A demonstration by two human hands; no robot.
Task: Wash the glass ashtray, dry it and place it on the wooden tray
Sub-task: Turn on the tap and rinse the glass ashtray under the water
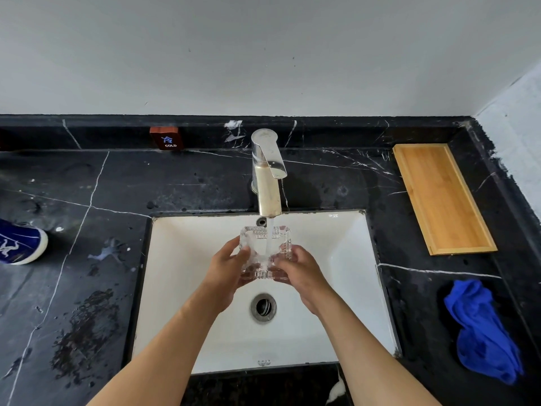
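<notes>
The square cut-glass ashtray (265, 238) is held over the white sink (348, 259), right under the chrome faucet (268, 177). A stream of water runs into its hollow. My left hand (225, 273) grips its left side with the thumb inside the rim. My right hand (301, 273) grips its right side in the same way. The empty wooden tray (442, 197) lies on the black counter at the back right. A crumpled blue cloth (483, 332) lies on the counter to the right of the sink.
The black marble counter (87, 200) surrounds the sink and has wet patches on its left part. A small red COLD sign (167, 138) leans on the back ledge. A blue and white object (20, 241) sits at the far left edge. The drain (263, 307) is open.
</notes>
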